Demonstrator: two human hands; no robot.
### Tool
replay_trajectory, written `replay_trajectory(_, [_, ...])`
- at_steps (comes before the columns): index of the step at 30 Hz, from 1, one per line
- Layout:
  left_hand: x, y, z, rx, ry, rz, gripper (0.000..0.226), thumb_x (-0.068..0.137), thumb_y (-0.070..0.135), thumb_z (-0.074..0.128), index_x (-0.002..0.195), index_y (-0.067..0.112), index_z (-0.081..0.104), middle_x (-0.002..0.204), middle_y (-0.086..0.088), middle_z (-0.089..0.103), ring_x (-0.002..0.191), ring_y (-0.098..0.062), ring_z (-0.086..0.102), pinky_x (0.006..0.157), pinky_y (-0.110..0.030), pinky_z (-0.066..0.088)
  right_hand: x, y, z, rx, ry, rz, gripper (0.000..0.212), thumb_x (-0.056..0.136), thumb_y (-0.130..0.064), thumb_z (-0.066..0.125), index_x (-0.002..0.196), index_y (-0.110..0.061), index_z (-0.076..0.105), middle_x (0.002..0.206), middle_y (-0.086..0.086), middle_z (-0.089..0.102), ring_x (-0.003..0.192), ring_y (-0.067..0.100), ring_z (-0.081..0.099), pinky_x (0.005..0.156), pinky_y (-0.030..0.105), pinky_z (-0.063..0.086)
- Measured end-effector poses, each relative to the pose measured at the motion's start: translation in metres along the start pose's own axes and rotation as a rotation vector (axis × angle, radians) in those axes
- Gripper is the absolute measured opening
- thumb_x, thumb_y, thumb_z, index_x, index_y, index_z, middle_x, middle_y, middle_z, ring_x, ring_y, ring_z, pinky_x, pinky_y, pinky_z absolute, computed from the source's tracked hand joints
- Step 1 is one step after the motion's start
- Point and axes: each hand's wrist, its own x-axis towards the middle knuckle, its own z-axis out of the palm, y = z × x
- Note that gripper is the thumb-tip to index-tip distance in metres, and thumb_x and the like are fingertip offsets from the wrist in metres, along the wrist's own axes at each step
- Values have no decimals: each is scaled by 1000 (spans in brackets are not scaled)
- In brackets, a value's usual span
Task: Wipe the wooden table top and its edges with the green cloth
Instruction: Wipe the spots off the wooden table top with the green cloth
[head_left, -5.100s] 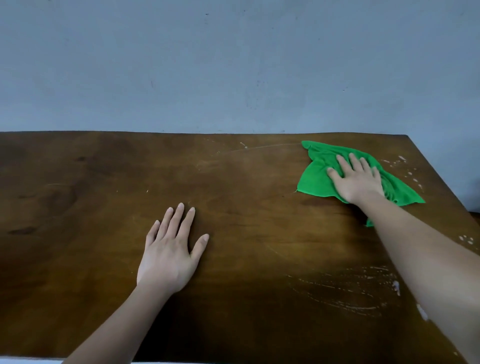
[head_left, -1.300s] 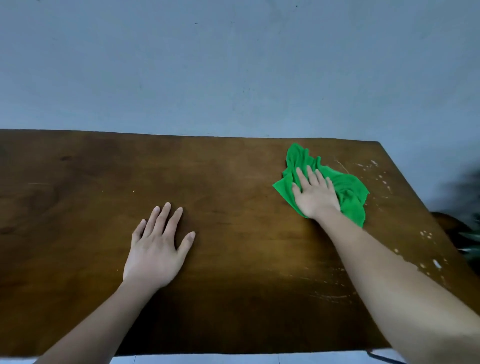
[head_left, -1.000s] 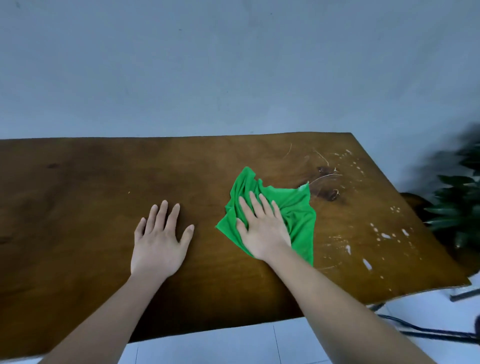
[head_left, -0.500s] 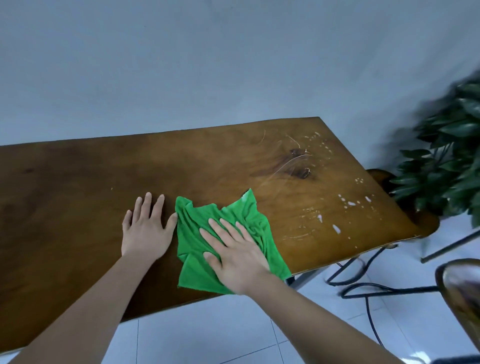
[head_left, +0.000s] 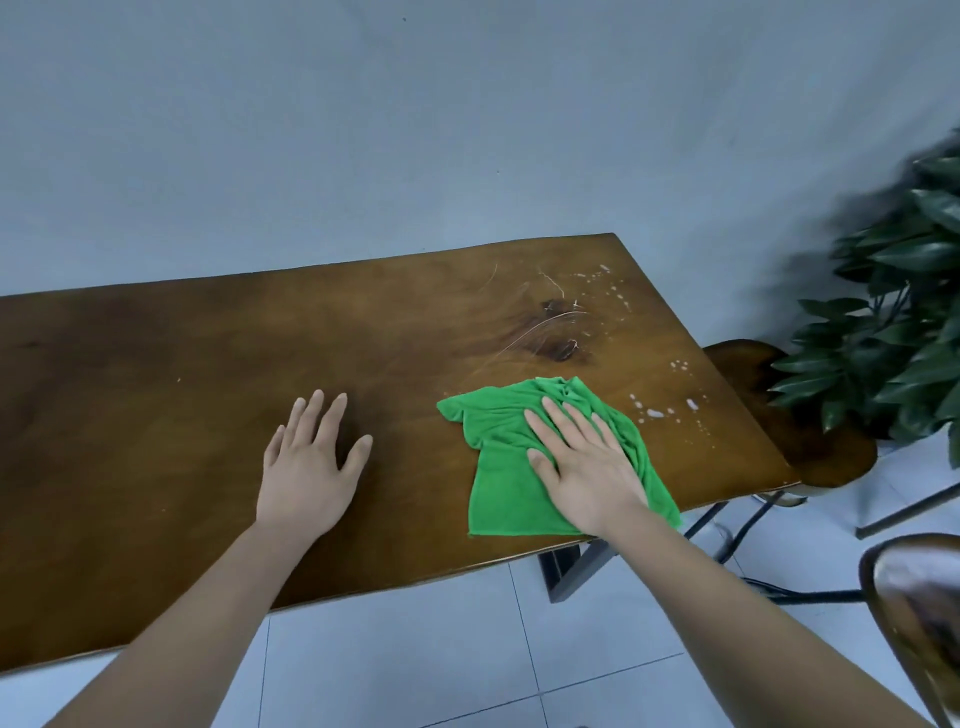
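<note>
- Green cloth (head_left: 496, 493) lies on the wooden tabletop (head_left: 171, 395), right of centre, near the front edge.
- Right grip (head_left: 587, 467) presses flat on it, fingers straight.
- Left grip (head_left: 306, 467) rests flat on bare wood, fingers spread.
- White specks (head_left: 654, 413) dot the wood just right of the cloth.

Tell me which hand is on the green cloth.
The right hand: its straight fingers press flat on the green cloth near the front edge. The left hand rests on the bare wooden table top, apart from the cloth.
</note>
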Motion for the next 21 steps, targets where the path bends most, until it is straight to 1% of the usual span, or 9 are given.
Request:
replay_trajectory(4, [-20,38,17,4,8,-32,81,106,77,24,176,36,16,186,4,6,171,-19,-4,137,-48,6,2,81,-15,-5,9,58,67,112,-69,-3,175,-47,-9,184,-14,-16,171,12,-14,138,43,-8])
replay_trajectory(6, [-28,56,27,16,14,-56,81,106,76,24,176,36,16,185,4,7,171,-20,-3,137,-48,6,5,116,-24,-6,4,74,66,113,-68,-2,175,-46,-8,184,-14,-14,171,12,-13,138,43,-8])
replay_trajectory(11, [-50,78,47,33,59,-117,79,107,74,26,175,34,20,185,2,12,171,-21,1,137,-48,9,24,176,-43,-3,-7,86,68,113,-68,2,176,-45,-3,185,-12,-11,172,14,-9,139,45,-6])
replay_trajectory(17, [-61,82,55,76,81,-163,79,108,75,19,175,35,21,185,4,13,171,-18,2,138,-47,10,58,214,-54,-4,-6,126,70,112,-66,2,177,-41,-1,186,-8,-9,172,17,-7,139,46,-3])
replay_trajectory(21, [-63,81,58,91,95,-164,82,106,79,9,175,36,20,185,5,12,171,-17,0,138,-47,9,68,204,-52,-36,-17,170,74,110,-63,-5,177,-33,-7,186,-3,-12,172,20,-11,139,48,-4])
